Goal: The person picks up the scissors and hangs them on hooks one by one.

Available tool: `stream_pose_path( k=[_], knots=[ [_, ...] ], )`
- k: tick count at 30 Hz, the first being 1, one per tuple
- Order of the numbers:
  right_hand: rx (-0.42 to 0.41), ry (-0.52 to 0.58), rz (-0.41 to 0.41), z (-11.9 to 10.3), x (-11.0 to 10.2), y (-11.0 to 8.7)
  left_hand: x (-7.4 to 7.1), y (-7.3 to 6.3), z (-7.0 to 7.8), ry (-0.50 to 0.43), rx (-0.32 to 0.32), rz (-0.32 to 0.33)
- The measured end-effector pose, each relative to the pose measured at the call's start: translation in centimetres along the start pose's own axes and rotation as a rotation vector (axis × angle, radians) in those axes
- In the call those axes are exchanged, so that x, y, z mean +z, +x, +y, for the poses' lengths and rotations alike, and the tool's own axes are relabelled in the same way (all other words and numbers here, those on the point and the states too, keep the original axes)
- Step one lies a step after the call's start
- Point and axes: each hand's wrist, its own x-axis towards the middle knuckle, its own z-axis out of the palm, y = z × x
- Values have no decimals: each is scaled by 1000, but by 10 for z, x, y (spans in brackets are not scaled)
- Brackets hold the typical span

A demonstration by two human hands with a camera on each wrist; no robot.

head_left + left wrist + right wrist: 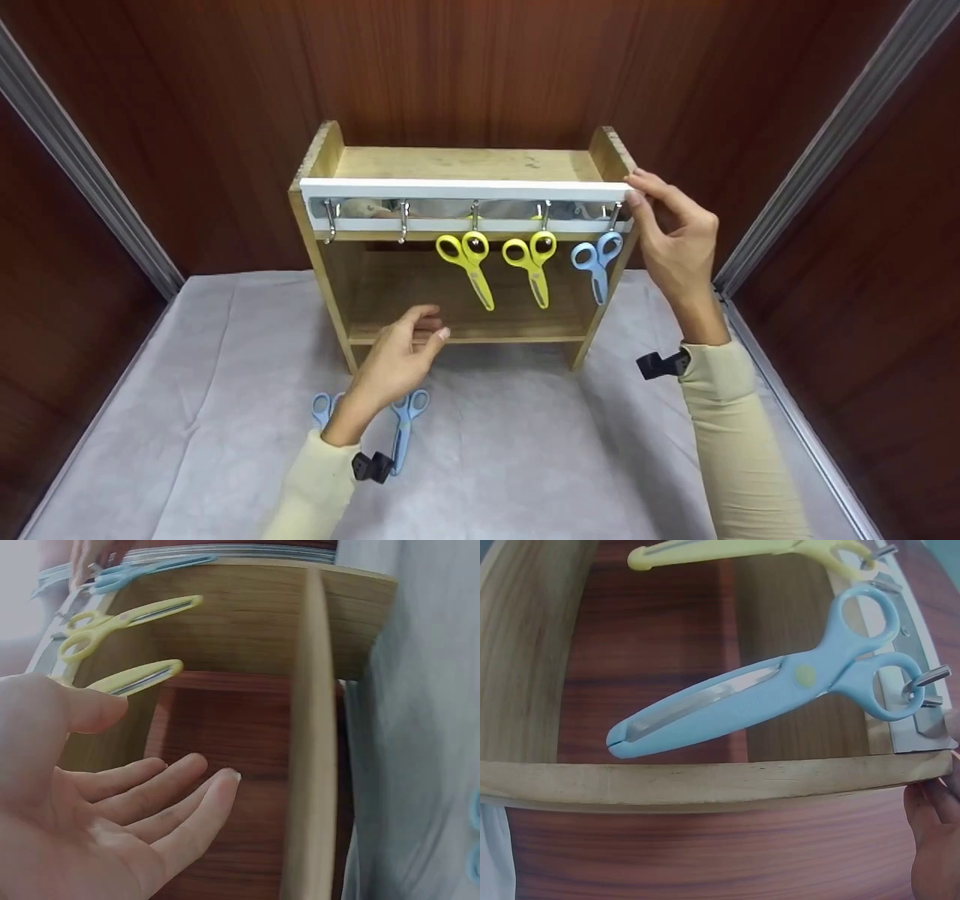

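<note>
We have a pale wooden shelf point(465, 161) with two upright sides standing on a counter covered with pale grey cloth point(510, 465); dark reddish-brown wood-grain panels point(465, 67) rise behind it, and a grey metal strip point(90, 157) slopes down to its left. In front of the shelf, toward its left side, a pair of light-blue plastic scissors point(321, 405) lies on the cloth, partly hidden by our left wrist in its cream sleeve point(311, 480). At the shelf's upper front edge runs a white rail point(480, 189) with a shiny metal band, and two curved silver hooks point(331, 217) stand out from its left part. Our left hand point(395, 358) is in front of the shelf's lower opening, fingers loosely bent and apart, thumb well clear of them. Just beside that wrist a second light-blue pair point(403, 431) lies in front of the shelf, one handle loop partly covered. Farther right along the shelf's front, a yellow plastic pair point(472, 270) hangs from the middle hook, another yellow pair point(535, 270) from the fourth, and a light-blue hanging pair point(595, 268) from the fifth, all blades down. At the shelf's upper right corner, our right hand point(682, 244) pinches the end of the rail, its fingers behind the wooden side.
</note>
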Motion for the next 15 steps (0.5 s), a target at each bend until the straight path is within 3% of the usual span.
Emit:
stream_pose_path(
  k=[4, 15],
  knots=[
    [9, 0, 10, -3, 0, 0, 6, -8, -10, 121, 6, 21],
    [-8, -7, 5, -3, 1, 1, 15, -28, -43, 524, 60, 175]
  ],
)
